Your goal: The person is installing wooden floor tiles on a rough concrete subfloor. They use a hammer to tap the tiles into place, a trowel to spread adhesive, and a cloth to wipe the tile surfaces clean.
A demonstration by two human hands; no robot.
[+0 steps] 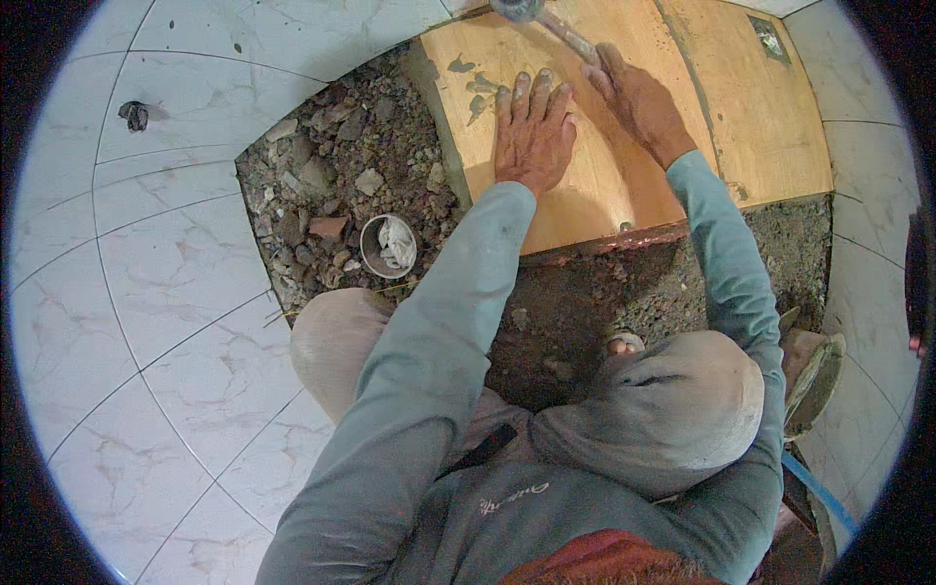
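Observation:
My left hand (pixel 534 132) lies flat, fingers slightly spread, on a tan wood-look tile (pixel 473 156) with grey smears. My right hand (pixel 639 107) is closed around the shaft of a mallet (pixel 564 34), whose dark head is at the top edge of the view, over the tiles. A second tan tile (pixel 746 117), with a small dark patch near its far corner, lies alongside to the right. Exposed soil and grit (pixel 556 302) border the tiles' near edge.
Rubble (pixel 331 146) fills the left of the pit, around a round pipe-like opening (pixel 388 246) holding crumpled white material. White floor tiles (pixel 156 292) surround it, with a dark scrap (pixel 135 117) on them. A mortar-crusted container (pixel 809 380) and blue strip (pixel 819 492) are beside my right leg.

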